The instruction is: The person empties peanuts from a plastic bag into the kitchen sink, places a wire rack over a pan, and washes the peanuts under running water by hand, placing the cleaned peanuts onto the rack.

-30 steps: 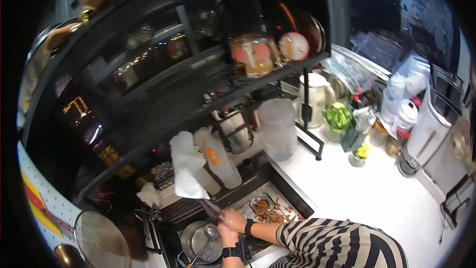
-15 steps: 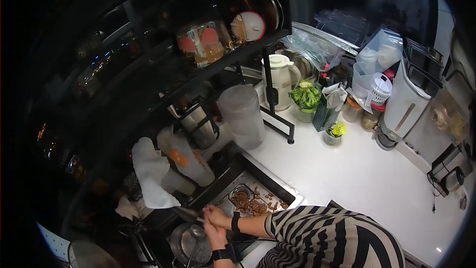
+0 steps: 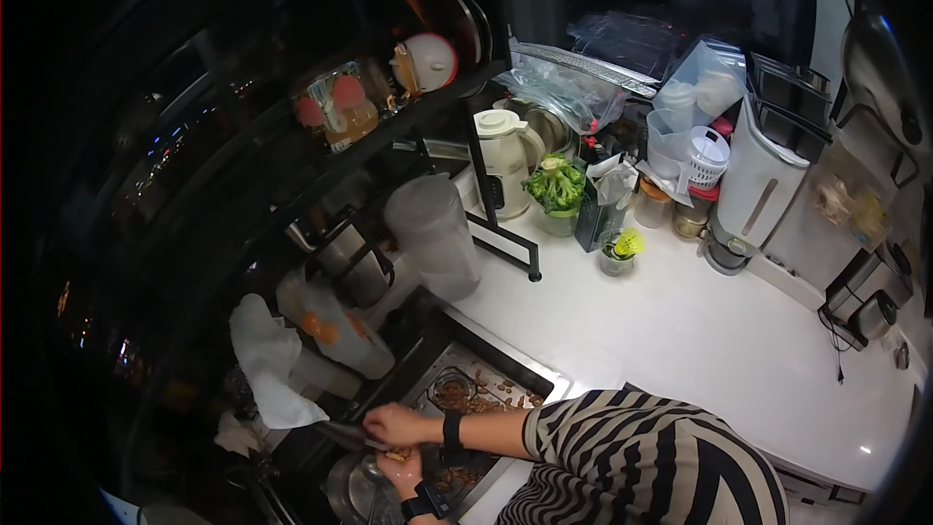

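Above the sink point(image 3: 559, 389), my left hand point(image 3: 397, 472) is turned palm up and cupped, with a few brown almonds point(image 3: 398, 454) lying in it. My right hand point(image 3: 397, 423) is just over it, fingers curled down near the left palm; what they pinch, if anything, is hidden. More almonds lie loose in the sink, around the metal drain strainer point(image 3: 454, 387) and below my forearms. A dark faucet point(image 3: 342, 435) reaches close to both hands. Beside my left hand is a metal pot point(image 3: 355, 494), partly cut off from sight by the hand.
A white cloth point(image 3: 262, 360) hangs left of the sink near plastic bottles point(image 3: 335, 331). A frosted pitcher point(image 3: 432, 238) stands behind. On the white counter point(image 3: 632, 331) are a cream kettle point(image 3: 503, 165), broccoli point(image 3: 556, 185), jars point(image 3: 651, 204) and a white appliance point(image 3: 758, 185).
The view has shifted, moving the counter things left in the picture. My left hand has turned palm up, showing almonds, and my right hand has come over it.
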The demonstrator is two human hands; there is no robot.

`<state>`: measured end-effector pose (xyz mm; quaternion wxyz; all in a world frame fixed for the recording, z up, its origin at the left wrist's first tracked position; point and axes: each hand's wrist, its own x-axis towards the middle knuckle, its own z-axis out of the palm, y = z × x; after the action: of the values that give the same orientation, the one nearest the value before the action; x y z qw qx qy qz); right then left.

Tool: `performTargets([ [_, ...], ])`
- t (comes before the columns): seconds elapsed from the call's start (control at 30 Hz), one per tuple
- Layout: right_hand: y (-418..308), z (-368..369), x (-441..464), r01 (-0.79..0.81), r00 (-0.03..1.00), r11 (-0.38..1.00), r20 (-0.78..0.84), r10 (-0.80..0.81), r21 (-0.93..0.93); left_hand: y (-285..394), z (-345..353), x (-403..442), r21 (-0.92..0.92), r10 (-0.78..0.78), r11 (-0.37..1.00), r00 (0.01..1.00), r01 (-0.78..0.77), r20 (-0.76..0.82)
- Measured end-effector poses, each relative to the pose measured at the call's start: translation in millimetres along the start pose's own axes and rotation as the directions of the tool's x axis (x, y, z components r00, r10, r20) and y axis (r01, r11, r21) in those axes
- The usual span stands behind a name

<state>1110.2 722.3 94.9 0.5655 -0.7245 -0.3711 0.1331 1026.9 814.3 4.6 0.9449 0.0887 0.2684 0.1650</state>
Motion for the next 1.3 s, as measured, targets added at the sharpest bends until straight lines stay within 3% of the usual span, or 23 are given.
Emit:
performTargets([
  [0.13, 47, -52, 2, -0.314, 0.949, 0.742, 0.219, 0.227, 0.593, 5, 14, -5, -0.120, -0.240, 0.966, 0.966, 0.227, -0.098],
  [0.17, 51, -64, -18, -0.302, 0.906, 0.953, 0.308, 0.290, -0.009, 10, 9, -3, -0.101, -0.252, 0.965, 0.964, 0.244, -0.079],
  [0.2, 56, -75, -40, -0.129, 0.854, 0.791, 0.339, 0.395, -0.598, 11, 5, -4, -0.078, -0.264, 0.963, 0.963, 0.259, -0.060],
  [0.27, 103, -70, -56, 0.219, 0.799, 0.595, 0.492, 0.345, -0.773, 14, 16, -9, 0.025, -0.202, 0.978, 0.972, 0.206, -0.122],
  [0.33, 100, -81, -42, -0.162, 0.686, 0.910, 0.620, 0.381, -0.380, 18, 14, -10, 0.135, -0.218, 0.965, 0.975, 0.223, -0.054],
  [0.37, 93, -93, -42, -0.449, 0.678, 0.893, 0.649, 0.346, -0.008, 17, 17, -12, 0.188, -0.179, 0.961, 0.975, 0.202, -0.133],
  [0.4, 56, -111, -52, -0.648, 0.683, 0.671, 0.664, 0.304, 0.360, 17, 15, -9, 0.204, -0.192, 0.955, 0.972, 0.217, -0.138],
  [0.43, 21, -128, -67, -0.491, 0.697, 0.871, 0.584, 0.416, -0.035, 17, 10, -6, 0.217, -0.206, 0.947, 0.967, 0.236, -0.149],
  [0.47, -15, -144, -84, -0.269, 0.741, 0.855, 0.472, 0.478, -0.444, 17, 6, -7, 0.236, -0.219, 0.938, 0.962, 0.253, -0.162],
  [0.53, -57, -163, -101, 0.161, 0.879, 0.240, 0.249, 0.407, -0.957, 21, 9, -11, 0.296, -0.218, 0.919, 0.962, 0.259, -0.166],
  [0.6, 27, -187, -75, -0.147, 0.975, 0.898, 0.091, 0.202, -0.414, 19, 4, -5, 0.271, -0.235, 0.926, 0.963, 0.263, -0.132],
  [0.63, -7, -226, -72, -0.286, 0.956, 0.929, -0.008, 0.293, -0.235, 15, 7, -10, 0.052, -0.267, 0.959, 0.950, 0.278, -0.159],
  [0.67, -33, -265, -74, -0.327, 0.928, 0.914, -0.098, 0.358, 0.240, 13, 7, -10, 0.092, -0.220, 0.966, 0.957, 0.240, -0.188],
  [0.7, -42, -307, -73, -0.163, 0.919, 0.902, -0.271, 0.286, 0.401, 13, 6, -11, 0.071, -0.247, 0.961, 0.944, 0.268, -0.220],
  [0.73, -62, -348, -77, 0.094, 0.851, 0.904, -0.505, 0.144, 0.417, 14, 6, -10, 0.053, -0.271, 0.955, 0.930, 0.292, -0.249],
  [0.77, -49, -401, -77, 0.241, 0.707, 0.970, -0.681, -0.189, -0.020, 17, 3, -9, 0.036, -0.274, 0.957, 0.938, 0.287, -0.211],
  [0.8, -90, -431, -84, 0.448, 0.507, 0.852, -0.862, 0.009, 0.272, 19, -3, -5, 0.016, -0.277, 0.959, 0.946, 0.284, -0.169],
  [0.83, -100, -485, -98, 0.347, 0.541, 0.874, -0.834, 0.110, 0.340, 21, -3, 3, 0.092, -0.200, 0.970, 0.955, 0.225, -0.220],
  [0.87, -78, -537, -101, 0.507, 0.470, 0.801, -0.881, 0.053, 0.319, 18, 2, -2, 0.120, -0.109, 0.983, 0.968, 0.139, -0.227],
  [0.93, -76, -607, -101, 0.611, 0.210, 0.728, -0.950, 0.229, 0.311, 29, 1, -5, -0.037, -0.483, 0.873, 0.872, 0.487, 0.086],
  [0.97, -72, -632, -102, 0.599, 0.182, 0.722, -0.937, 0.298, 0.347, 17, 23, -21, -0.107, -0.347, 0.934, 0.937, 0.341, -0.046],
  [1.1, -47, -695, -97, 0.522, 0.227, 0.722, -0.890, 0.396, 0.454, -13, 75, -52, 0.222, -0.093, 0.968, 0.987, 0.121, -0.134],
  [1.3, -50, -699, -95, 0.195, 0.193, 0.841, -0.861, 0.471, 0.504, -29, 90, -68, 0.253, -0.042, 0.965, 0.993, 0.069, -0.113],
])
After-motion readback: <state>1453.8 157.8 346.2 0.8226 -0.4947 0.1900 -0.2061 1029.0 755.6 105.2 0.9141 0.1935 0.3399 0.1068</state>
